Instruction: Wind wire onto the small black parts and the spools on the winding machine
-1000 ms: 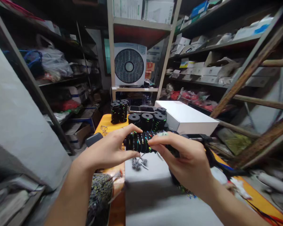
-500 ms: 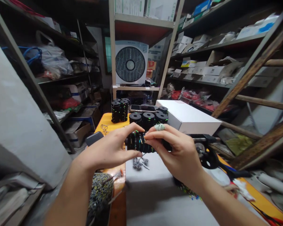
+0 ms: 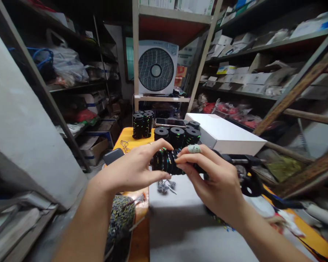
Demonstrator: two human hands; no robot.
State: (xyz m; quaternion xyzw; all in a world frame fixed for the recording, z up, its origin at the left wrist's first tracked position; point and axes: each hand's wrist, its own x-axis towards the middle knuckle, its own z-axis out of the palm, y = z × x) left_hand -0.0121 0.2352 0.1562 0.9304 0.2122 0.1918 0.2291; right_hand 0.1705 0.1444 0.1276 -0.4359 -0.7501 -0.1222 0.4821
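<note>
A black ribbed roll with small coloured bits on it lies level between my hands, its right part partly hidden by fingers. My left hand curves round its left part, thumb below and index finger above. With thumb and fingers pinched together, my right hand touches the roll near its middle; whatever is between the fingertips is too small to make out. Light green tape wraps one of its fingers. Behind stand several black spools, and a phone lies on top of some.
A white box sits at the back right, a black cranked device at the right. Small grey parts lie below the roll. A tray of small yellow-grey pieces is at the left. Another spool group stands behind.
The view has shifted, so the surroundings appear slightly farther right and the background a little higher. Both hands keep nearly the same pose at the roll.
</note>
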